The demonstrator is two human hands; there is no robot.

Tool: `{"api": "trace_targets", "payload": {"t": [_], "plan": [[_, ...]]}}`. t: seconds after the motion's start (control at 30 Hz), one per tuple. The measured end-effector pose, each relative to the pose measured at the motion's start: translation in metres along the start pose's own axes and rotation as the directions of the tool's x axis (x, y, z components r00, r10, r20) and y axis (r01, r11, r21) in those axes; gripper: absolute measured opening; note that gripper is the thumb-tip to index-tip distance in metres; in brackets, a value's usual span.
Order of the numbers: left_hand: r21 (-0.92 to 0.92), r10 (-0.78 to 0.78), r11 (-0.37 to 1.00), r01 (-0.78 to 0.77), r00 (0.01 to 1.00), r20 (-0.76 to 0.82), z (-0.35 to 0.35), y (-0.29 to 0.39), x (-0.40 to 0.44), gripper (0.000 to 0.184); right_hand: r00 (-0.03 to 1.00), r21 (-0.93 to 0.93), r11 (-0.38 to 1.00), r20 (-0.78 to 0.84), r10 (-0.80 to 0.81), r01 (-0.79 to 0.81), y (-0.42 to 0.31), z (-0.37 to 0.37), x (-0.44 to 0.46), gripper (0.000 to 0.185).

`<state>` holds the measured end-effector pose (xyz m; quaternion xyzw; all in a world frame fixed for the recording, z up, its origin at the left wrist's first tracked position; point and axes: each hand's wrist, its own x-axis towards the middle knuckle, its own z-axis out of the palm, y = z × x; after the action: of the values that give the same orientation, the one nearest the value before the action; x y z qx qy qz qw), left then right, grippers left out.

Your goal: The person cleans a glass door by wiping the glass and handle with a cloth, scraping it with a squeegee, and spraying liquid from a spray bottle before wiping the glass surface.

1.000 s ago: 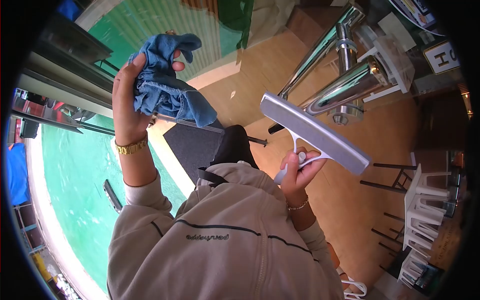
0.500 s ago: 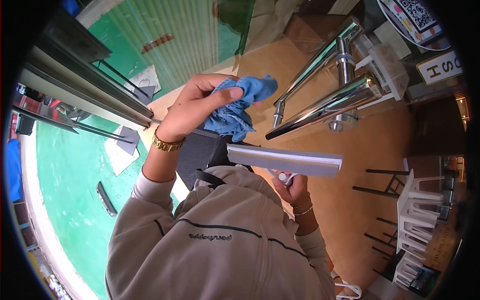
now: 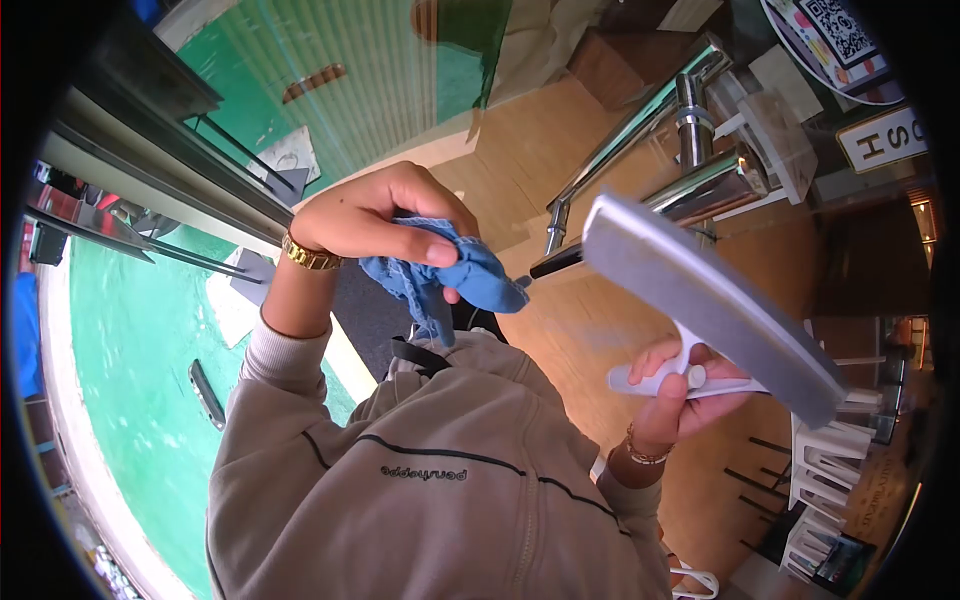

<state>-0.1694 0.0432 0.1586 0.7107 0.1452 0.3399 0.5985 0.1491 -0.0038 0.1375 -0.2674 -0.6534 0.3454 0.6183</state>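
A crumpled blue cloth [image 3: 450,275] is pinched in my left hand [image 3: 385,215], which wears a gold watch and is held out above my torso. My right hand [image 3: 690,395] grips the handle of a white and grey squeegee [image 3: 710,300]. The squeegee's wide blade slants from upper left to lower right, and its upper end overlaps the view of the chrome door handle [image 3: 690,190]. Cloth and squeegee are apart.
A glass pane with a sign [image 3: 882,138] and a round QR sticker [image 3: 840,40] is at the upper right. White chairs [image 3: 828,460] stand at the right. A metal door frame [image 3: 170,170] runs along the left, beside green flooring [image 3: 140,350].
Over the last second my left hand has come right and down with the cloth, now more bunched. My right hand has moved right and down, and the squeegee looks larger after tilting level and back.
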Motion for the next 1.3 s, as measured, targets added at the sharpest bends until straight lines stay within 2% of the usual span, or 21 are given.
{"api": "trace_targets", "payload": {"t": [0.03,0.07,0.13,0.17,0.23,0.37,0.43,0.5,0.53,0.6,0.7,0.73,0.8,0.87,0.93,1.0,1.1,1.2,1.23,1.3], "plan": [[0.029,0.066,0.997,-0.066,0.998,0.004,-0.012,-0.007,-0.012,0.022,0.997,-0.002,0.999,-0.062,-0.037,0.037,-0.006,0.008,0.009,0.037],[-0.001,0.001,1.000,-0.001,0.989,-0.149,-0.015,-0.009,-0.027,0.023,0.998,-0.034,0.998,-0.047,-0.049,0.048,-0.008,0.014,0.014,0.035],[-0.086,-0.136,0.990,0.109,0.889,-0.437,-0.014,-0.008,-0.045,0.024,0.995,-0.111,0.989,-0.008,-0.096,0.095,-0.005,0.027,0.021,0.030],[-0.060,-0.128,0.992,0.113,0.871,-0.475,-0.015,-0.008,-0.050,0.025,0.992,-0.155,0.979,0.014,-0.128,0.129,-0.002,0.034,0.024,0.028],[-0.014,-0.112,0.992,0.126,0.822,-0.558,-0.016,-0.010,-0.060,0.027,0.995,-0.141,0.987,-0.051,-0.081,0.073,0.013,0.044,0.014,0.027],[0.077,-0.060,0.989,0.124,0.824,-0.564,-0.008,-0.015,-0.066,0.035,0.997,-0.078,0.995,-0.043,0.060,-0.063,0.067,0.043,-0.028,0.025],[0.087,-0.069,0.986,0.142,0.824,-0.562,-0.003,-0.014,-0.070,0.034,0.971,-0.051,0.970,-0.013,0.237,-0.238,0.117,0.027,-0.074,0.023],[0.102,-0.060,0.985,0.139,0.831,-0.553,0.000,-0.014,-0.074,0.033,0.884,-0.160,0.878,0.055,0.464,-0.451,0.154,0.015,-0.117,0.020],[0.097,-0.062,0.985,0.140,0.827,-0.559,0.001,-0.014,-0.076,0.033,0.818,-0.230,0.802,0.039,0.574,-0.552,0.179,0.006,-0.144,0.019],[0.089,-0.067,0.986,0.143,0.819,-0.569,0.004,-0.012,-0.078,0.033,0.808,-0.491,0.728,0.078,0.584,-0.479,0.197,-0.010,-0.160,0.021],[0.041,-0.081,0.991,0.127,0.821,-0.565,0.003,-0.013,-0.077,0.025,0.834,-0.461,0.765,0.089,0.544,-0.450,0.189,-0.035,-0.157,0.022],[0.035,-0.079,0.992,0.119,0.824,-0.561,0.002,-0.014,-0.075,0.025,0.800,-0.550,0.720,0.146,0.582,-0.423,0.171,-0.038,-0.143,0.024],[0.024,-0.070,0.995,0.099,0.832,-0.550,-0.004,-0.017,-0.070,0.025,0.909,-0.543,0.833,0.286,0.303,-0.107,0.127,-0.031,-0.112,0.021],[0.003,-0.085,0.995,0.105,0.819,-0.568,-0.004,-0.014,-0.061,0.024,0.918,-0.501,0.864,0.319,0.237,-0.048,0.064,-0.009,-0.065,0.017],[-0.016,-0.082,0.996,0.088,0.824,-0.560,-0.007,-0.013,-0.052,0.024,0.967,-0.411,0.908,0.252,0.032,0.077,0.021,0.009,-0.034,0.016],[-0.028,-0.064,0.998,0.059,0.819,-0.570,-0.008,-0.011,-0.043,0.025,0.991,-0.066,0.994,0.094,0.098,-0.092,-0.011,0.028,-0.011,0.023],[-0.062,-0.075,0.997,0.047,0.803,-0.591,-0.009,-0.010,-0.038,0.027,0.979,-0.043,0.979,-0.058,0.197,-0.199,-0.024,0.042,0.012,0.023],[-0.031,-0.002,0.999,-0.020,0.820,-0.572,-0.007,-0.014,-0.041,0.028,0.947,0.059,0.948,-0.056,0.316,-0.312,-0.008,0.050,0.004,0.020],[-0.036,-0.016,0.999,-0.006,0.808,-0.589,-0.006,-0.015,-0.044,0.028,0.946,-0.070,0.944,-0.018,0.323,-0.323,0.007,0.053,-0.004,0.021],[-0.045,-0.044,0.999,0.020,0.783,-0.621,-0.003,-0.016,-0.052,0.029,0.926,-0.198,0.908,-0.001,0.377,-0.370,0.050,0.049,-0.034,0.020]]}}
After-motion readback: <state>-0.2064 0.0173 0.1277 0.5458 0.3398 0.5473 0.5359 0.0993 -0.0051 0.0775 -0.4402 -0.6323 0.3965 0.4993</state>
